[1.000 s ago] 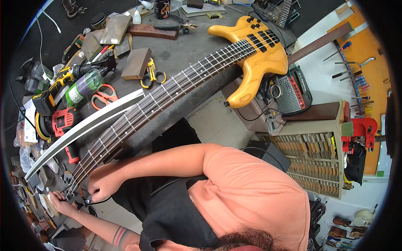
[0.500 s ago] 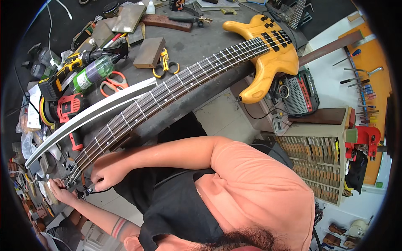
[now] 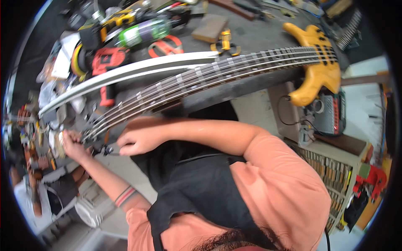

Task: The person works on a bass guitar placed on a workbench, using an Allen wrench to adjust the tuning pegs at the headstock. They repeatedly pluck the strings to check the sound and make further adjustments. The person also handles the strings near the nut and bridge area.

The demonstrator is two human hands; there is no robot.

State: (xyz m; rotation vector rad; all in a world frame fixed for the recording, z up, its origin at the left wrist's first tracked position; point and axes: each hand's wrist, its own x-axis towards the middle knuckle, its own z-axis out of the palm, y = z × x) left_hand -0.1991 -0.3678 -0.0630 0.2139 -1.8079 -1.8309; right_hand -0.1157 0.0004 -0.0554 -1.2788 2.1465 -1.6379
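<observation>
A bass guitar (image 3: 316, 77) with a yellow wooden body slants across the bench, its dark fretted neck (image 3: 201, 75) running down to the headstock at the left. My left hand (image 3: 73, 146) is at the far end of the headstock, fingers bent together; blur hides what they grip. Just right of the headstock, my right hand (image 3: 140, 140) is curled closed beside the black tuning pegs (image 3: 100, 149). Whatever lies within its fingers is hidden. Several strings stretch along the neck to the headstock.
Behind the neck lie a long white-edged strip (image 3: 125, 71), a red power tool (image 3: 109, 60), a green bottle (image 3: 144, 32), orange-handled scissors (image 3: 165, 46), yellow scissors (image 3: 226, 42) and a brown block (image 3: 210, 28). A rack of wooden-handled tools (image 3: 322, 171) stands right.
The whole view has swung, so the bench and bass appear shifted right and turned. My right hand sits slightly farther from the pegs; my left hand stays at the headstock.
</observation>
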